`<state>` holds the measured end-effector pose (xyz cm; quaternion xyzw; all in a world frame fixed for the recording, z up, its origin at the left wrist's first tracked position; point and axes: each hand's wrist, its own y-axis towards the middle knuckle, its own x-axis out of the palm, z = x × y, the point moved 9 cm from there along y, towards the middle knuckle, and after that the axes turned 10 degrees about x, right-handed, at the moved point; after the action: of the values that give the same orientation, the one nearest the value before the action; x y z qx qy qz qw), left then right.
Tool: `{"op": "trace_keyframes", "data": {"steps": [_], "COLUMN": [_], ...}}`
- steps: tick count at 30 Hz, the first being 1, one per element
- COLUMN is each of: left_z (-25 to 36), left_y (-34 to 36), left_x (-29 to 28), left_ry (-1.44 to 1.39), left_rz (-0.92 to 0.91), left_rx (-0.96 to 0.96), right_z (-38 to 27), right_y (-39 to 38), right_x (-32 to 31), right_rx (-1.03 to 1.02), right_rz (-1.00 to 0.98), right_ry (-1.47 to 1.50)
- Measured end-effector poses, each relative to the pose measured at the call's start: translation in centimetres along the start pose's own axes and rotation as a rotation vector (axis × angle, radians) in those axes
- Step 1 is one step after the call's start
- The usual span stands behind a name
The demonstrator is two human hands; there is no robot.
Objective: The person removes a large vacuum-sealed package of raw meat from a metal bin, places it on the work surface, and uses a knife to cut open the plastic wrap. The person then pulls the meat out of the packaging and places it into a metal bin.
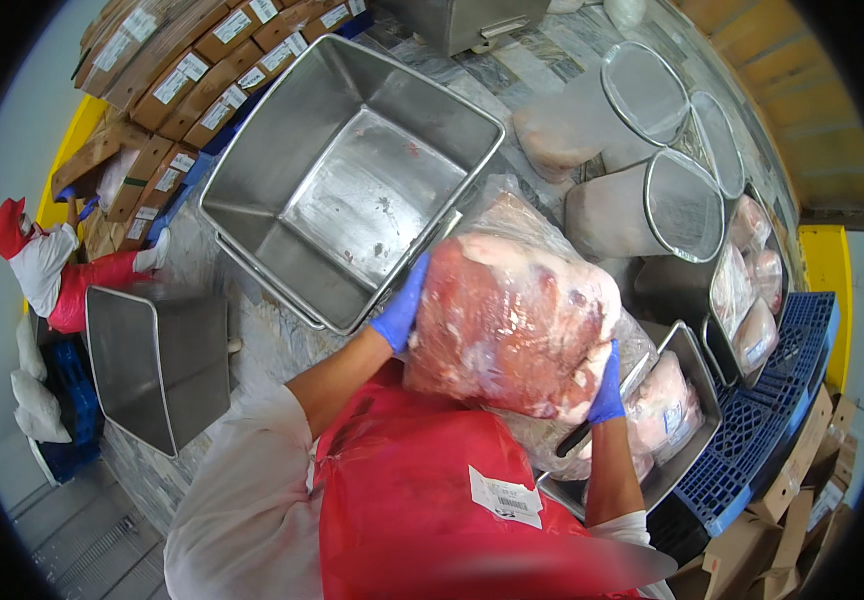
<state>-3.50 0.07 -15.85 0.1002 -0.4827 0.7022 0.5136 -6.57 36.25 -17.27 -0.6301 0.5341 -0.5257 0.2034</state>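
Between my hands I hold a large clear plastic bag of raw meat [512, 320], red with pale fat, in front of my red apron. My left hand [404, 305], in a blue glove, grips its left side. My right hand [607, 390], also gloved, is closed at its lower right edge. A knife with a black handle [574, 440] shows by that hand and seems held in it too; its grip is partly hidden. Beyond the bag stands a big steel bin [352, 190] with stained inner walls. Lower right, a steel tub [697, 470] holds more bagged meat [664, 405].
Several clear-lined round containers [617, 205] stand at right, beside another tub of bagged meat [752, 280]. A blue pallet [752, 420] and cardboard [762, 540] lie lower right. At left are a smaller steel bin [162, 360], stacked boxes [192, 85] and a co-worker [62, 265].
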Motion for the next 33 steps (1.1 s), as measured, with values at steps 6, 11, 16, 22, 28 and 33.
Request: {"op": "trace_keyframes", "data": {"steps": [6, 11, 16, 22, 28, 33], "left_z": [9.1, 12.6, 13.6, 13.2, 11.2, 0.3], "left_y": [-0.9, 0.6, 1.9, 2.8, 5.8, 8.2], "left_x": [-5.3, -10.9, -14.7, -21.3, -34.8, -32.4], "left_ry": [-0.093, -0.174, -0.255, -0.159, 0.437, 0.966], "left_rz": [0.025, 0.021, 0.053, 0.086, 0.375, 0.099], "left_rx": [0.087, 0.179, 0.201, 0.073, -0.127, -0.098], "right_z": [0.5, 0.5, -0.8, -1.0, 3.7, 7.2], "right_y": [3.8, 6.0, 9.0, 11.4, 10.4, 2.4], "right_x": [11.9, 19.7, 24.4, 29.9, 36.6, 29.6], "right_rx": [-0.005, 0.129, 0.074, 0.088, -0.123, -0.064], "right_rz": [-0.108, -0.131, -0.157, 0.094, -0.037, -0.003], "right_ry": [-0.059, -0.187, -0.323, -0.706, -1.086, -1.243]}}
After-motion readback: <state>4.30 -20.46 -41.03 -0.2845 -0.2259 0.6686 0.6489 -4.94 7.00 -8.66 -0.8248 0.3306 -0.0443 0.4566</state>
